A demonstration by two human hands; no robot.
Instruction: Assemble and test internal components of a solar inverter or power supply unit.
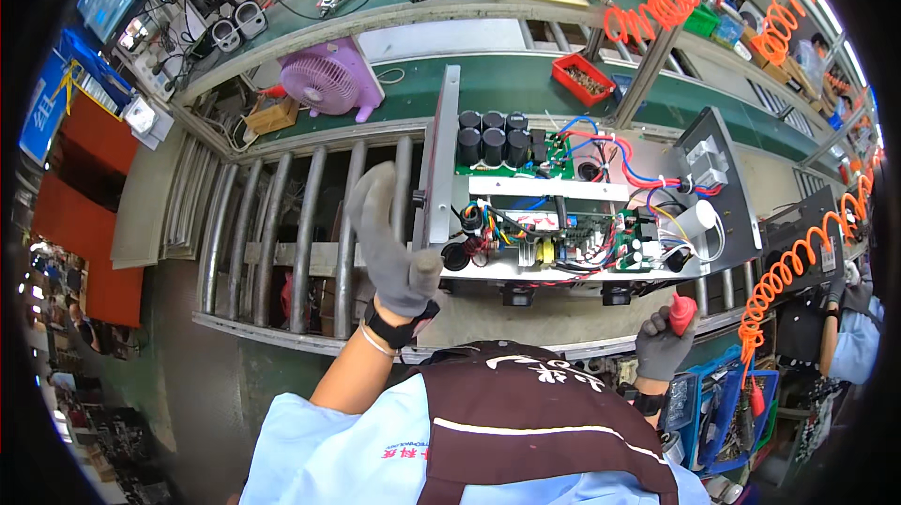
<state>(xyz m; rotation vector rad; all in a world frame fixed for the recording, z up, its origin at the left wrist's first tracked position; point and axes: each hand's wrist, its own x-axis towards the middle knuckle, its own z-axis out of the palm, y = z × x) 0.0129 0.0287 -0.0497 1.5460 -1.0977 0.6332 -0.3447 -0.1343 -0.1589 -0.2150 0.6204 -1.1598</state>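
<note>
An open electronics chassis [549, 189] lies on the roller conveyor, its black capacitors, circuit boards and coloured wires exposed. Beside its left end panel [439, 167] is my left hand [387, 247] in a grey glove, fingers stretched out and thumb apart, holding nothing. Whether it touches the panel I cannot tell. My right hand [663, 351], also gloved, is closed around a small red squeeze bottle [682, 312] in front of the chassis's right end. The bottle's narrow tip points up; its lower part is hidden in my fingers.
Bare metal rollers [307, 242] run to the left. Behind the chassis are a purple fan [324, 81] and a red bin of small parts [582, 80]. An orange coiled hose [793, 278] hangs at right, above blue bins [737, 411]. Another person's gloved hand [849, 294] is at far right.
</note>
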